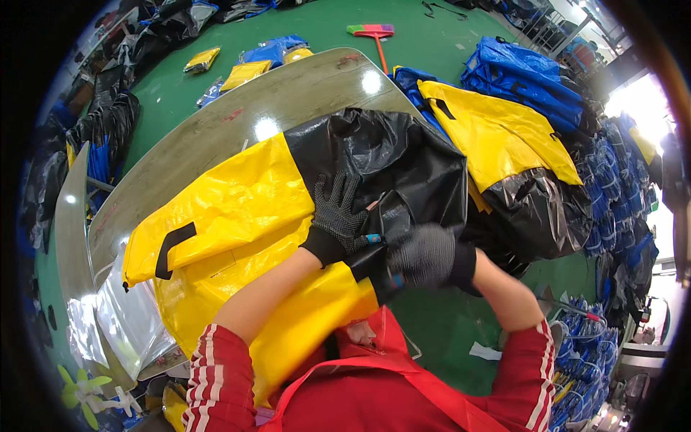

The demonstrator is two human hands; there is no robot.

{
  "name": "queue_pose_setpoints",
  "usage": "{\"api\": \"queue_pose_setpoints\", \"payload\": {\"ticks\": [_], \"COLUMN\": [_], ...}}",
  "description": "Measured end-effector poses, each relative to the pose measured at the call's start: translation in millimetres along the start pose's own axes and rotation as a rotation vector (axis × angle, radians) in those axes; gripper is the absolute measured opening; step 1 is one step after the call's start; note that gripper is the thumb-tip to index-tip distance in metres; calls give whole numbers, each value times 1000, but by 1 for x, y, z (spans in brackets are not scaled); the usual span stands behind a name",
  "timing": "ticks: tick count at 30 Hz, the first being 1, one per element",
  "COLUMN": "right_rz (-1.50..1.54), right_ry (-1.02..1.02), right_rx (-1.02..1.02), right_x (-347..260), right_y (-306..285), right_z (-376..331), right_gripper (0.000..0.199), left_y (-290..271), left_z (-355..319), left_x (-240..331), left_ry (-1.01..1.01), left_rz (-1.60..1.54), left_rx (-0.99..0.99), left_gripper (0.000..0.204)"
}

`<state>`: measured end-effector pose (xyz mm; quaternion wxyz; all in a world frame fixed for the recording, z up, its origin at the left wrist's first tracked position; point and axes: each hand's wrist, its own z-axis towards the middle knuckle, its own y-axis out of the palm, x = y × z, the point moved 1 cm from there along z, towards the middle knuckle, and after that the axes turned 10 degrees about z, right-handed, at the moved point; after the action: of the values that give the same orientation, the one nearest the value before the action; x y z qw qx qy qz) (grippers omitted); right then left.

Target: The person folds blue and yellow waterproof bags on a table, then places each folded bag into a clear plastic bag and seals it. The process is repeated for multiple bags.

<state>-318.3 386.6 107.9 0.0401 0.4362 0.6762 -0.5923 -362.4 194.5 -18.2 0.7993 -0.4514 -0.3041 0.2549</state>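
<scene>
A large yellow and black bag of glossy woven plastic (248, 183) lies across the table in front of me, its yellow part to the left and its black part to the right. One black strap handle (173, 248) shows on the yellow side. My left hand (337, 216), in a dark dotted glove, rests with spread fingers where the yellow meets the black. To its right, my right hand (426, 255), also gloved, is over the black part near its front edge. Motion blurs its fingers, so their grip is unclear. Yellow sheeting hangs toward my lap.
The wooden-look table (317, 79) has a curved far edge. Another yellow and black bag (504, 133) and folded blue bags (515, 75) lie to the right. A broom (373, 32) and packed bundles (248, 72) are on the green floor beyond. Clear plastic sheets (129, 309) lie left.
</scene>
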Motion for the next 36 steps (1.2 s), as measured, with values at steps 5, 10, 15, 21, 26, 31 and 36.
{"api": "queue_pose_setpoints", "payload": {"ticks": [5,10,15,21,26,31,36], "right_rz": [25,56,57,156,99,-11,-310], "right_ry": [112,434,365,435,388,449,396], "right_rx": [181,99,117,16,29,21,345], "right_x": [64,85,92,91,94,63,7], "right_y": [-28,-15,-14,-9,5,0,-33], "right_z": [97,117,127,127,122,130,62], "right_gripper": [38,49,45,48,49,41,48], "left_y": [-23,-197,-294,-224,-227,-239,-153], "left_z": [-21,-159,-356,-445,-401,-224,-145], "left_x": [-40,-60,-32,-51,-52,-26,-59], "left_ry": [8,105,-594,-1221,-1353,-660,-611], "left_rz": [-391,113,18,-211,186,619,577], "left_rx": [-156,-508,-662,-41,131,368,-378], "left_gripper": [58,54,46,30,59,74,70]}}
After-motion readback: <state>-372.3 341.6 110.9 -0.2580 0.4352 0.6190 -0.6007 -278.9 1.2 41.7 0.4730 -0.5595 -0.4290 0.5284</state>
